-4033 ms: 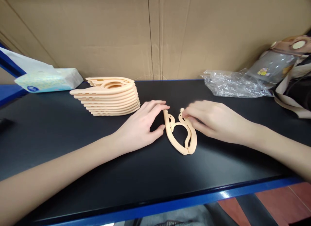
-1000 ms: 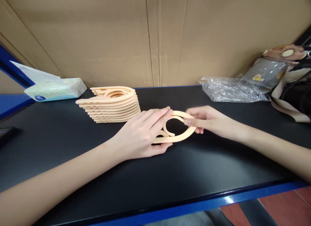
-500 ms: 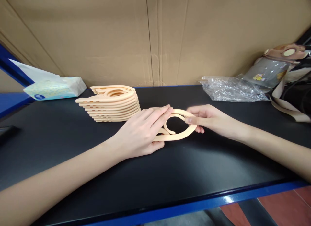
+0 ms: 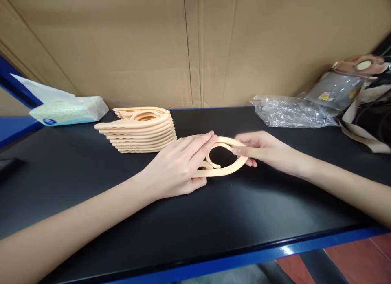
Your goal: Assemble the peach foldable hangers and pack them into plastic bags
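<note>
A peach plastic folding hanger (image 4: 227, 170) is held just above the black tabletop (image 4: 183, 219) at its middle, folded into an oval loop. My left hand (image 4: 177, 166) grips its left end, fingers laid over the top and thumb under. My right hand (image 4: 264, 150) pinches the loop's right end between thumb and fingers. A stack of several folded peach hangers (image 4: 139, 129) stands on the table just left of my left hand.
A tissue pack (image 4: 65, 109) lies at the back left. Crumpled clear plastic bags (image 4: 290, 111) and a capped bottle (image 4: 342, 86) with a bag sit at the back right. Cardboard (image 4: 195, 43) walls the back. The blue table edge (image 4: 244, 257) runs along the front.
Four seconds ago the hanger lay on the table with its arms apart; now both hands hold it folded into a loop. Over the last half second almost nothing has moved.
</note>
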`<state>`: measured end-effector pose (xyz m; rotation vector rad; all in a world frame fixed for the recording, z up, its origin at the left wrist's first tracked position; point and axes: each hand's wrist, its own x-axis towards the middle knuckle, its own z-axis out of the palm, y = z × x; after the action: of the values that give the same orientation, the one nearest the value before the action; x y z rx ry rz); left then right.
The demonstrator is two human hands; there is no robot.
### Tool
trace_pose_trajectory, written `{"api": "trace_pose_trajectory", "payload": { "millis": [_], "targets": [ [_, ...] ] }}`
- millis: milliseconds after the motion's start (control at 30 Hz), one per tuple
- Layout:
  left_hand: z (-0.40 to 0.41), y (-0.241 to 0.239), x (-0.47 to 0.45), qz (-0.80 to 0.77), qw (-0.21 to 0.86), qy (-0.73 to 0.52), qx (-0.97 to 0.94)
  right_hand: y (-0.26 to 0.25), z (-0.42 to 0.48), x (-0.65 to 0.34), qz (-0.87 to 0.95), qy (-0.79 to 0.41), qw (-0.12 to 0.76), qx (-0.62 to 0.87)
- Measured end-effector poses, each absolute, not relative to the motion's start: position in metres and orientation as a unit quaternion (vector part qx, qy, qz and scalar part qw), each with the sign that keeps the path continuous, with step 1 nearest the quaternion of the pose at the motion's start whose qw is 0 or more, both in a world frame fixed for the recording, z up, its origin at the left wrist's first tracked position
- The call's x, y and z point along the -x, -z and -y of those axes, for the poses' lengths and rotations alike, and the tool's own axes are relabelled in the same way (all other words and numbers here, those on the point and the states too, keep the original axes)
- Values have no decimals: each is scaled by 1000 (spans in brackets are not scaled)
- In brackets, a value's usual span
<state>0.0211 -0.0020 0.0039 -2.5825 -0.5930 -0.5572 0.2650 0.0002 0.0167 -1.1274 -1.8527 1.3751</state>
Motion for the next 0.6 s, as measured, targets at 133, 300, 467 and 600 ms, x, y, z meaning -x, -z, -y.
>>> {"api": "trace_pose_trajectory", "payload": {
  "millis": [133,300,467,600],
  "targets": [
    [1,-3,-21,215,207,205,932,-16,0,-266,694,-511,284,421],
    [0,1,-21,231,148,222,936,-14,-2,-267,694,-511,285,420],
    [0,2,-22,260,58,257,929,-12,-3,-268,696,-514,282,414],
    [0,0,-24,271,37,262,925,-13,-3,-267,702,-520,265,409]
  ]
}}
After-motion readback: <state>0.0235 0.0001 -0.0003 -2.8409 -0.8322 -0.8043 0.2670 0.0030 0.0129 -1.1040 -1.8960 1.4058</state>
